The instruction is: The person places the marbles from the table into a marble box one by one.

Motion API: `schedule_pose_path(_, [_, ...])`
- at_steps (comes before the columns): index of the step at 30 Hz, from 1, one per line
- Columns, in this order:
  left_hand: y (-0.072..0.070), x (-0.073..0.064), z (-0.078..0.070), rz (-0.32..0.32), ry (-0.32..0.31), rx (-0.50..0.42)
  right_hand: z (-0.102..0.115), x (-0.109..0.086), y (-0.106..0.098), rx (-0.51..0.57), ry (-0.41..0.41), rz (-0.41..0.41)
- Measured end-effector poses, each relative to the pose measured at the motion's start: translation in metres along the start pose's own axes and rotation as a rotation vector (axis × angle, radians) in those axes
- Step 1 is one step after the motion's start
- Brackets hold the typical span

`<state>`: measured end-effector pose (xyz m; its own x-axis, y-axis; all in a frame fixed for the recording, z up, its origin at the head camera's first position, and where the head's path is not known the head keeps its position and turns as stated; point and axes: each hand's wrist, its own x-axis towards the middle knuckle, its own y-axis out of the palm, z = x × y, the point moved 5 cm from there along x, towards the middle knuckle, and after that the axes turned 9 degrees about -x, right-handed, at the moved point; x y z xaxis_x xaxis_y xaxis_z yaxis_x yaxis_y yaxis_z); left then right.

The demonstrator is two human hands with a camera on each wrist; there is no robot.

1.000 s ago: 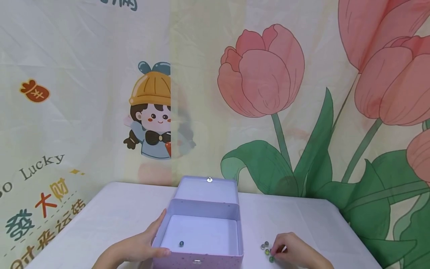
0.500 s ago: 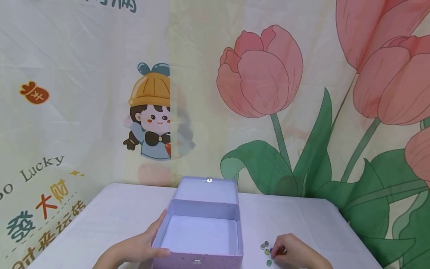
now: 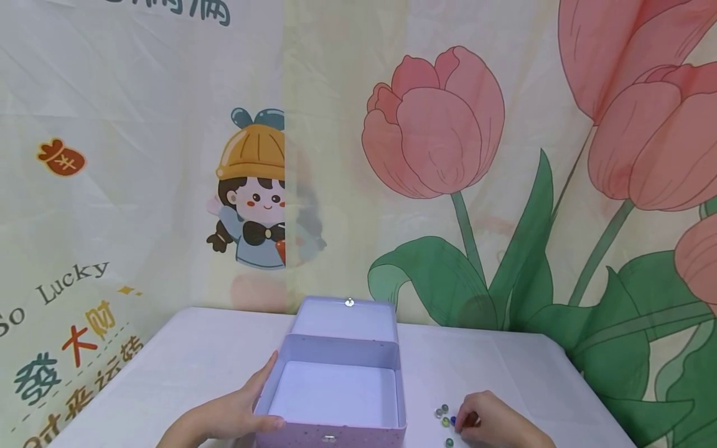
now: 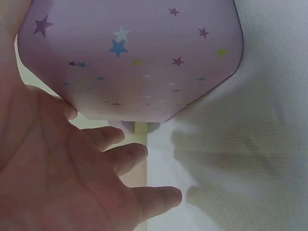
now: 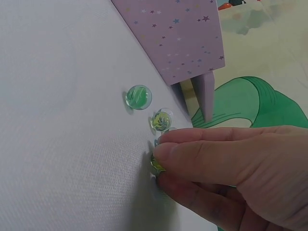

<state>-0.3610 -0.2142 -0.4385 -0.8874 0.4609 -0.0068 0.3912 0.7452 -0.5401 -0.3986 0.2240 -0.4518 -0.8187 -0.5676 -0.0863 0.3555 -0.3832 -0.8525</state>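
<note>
A lilac tin box [image 3: 400, 398] with small stars stands with its lid [image 3: 347, 316] tilted back. My left hand [image 3: 238, 404] rests on its left side, thumb over the front rim. In the left wrist view, its other fingers [image 4: 127, 159] are spread and mostly straight beside the starry wall. To the right of the box, my right hand [image 3: 493, 418] pinches a yellow-green glass marble [image 5: 156, 162] between thumb and fingertips, low over the table. Several marbles lie close by, among them a green one [image 5: 139, 97] and a yellow-green one [image 5: 162, 120]; the fingers partly hide others.
A white cloth covers the table [image 3: 504, 361]. Behind it hangs a printed curtain with tulips [image 3: 439, 137] and a cartoon figure [image 3: 254, 199]. The box's metal clasp [image 3: 328, 438] faces the near side.
A marble seen inside the box one second ago is out of sight. The green marble beside my right hand has shifted slightly toward the near side. My left hand stays on the box.
</note>
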Motion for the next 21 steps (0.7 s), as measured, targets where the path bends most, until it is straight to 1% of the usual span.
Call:
schedule_pose_path(11, [0.0001, 0.0014, 0.0038, 0.015, -0.010, -0.019, -0.0012, -0.0003, -0.0004, -0.009, 0.003, -0.001])
schedule_pose_path(16, [0.0001, 0.0016, 0.0037, 0.005, -0.006, -0.011, -0.0004, -0.0004, -0.0008, -0.012, -0.019, -0.009])
schedule_pose_path(21, [0.0002, 0.0014, 0.0037, -0.004, 0.002, -0.010, 0.0001, -0.0002, -0.0010, 0.001, -0.015, -0.007])
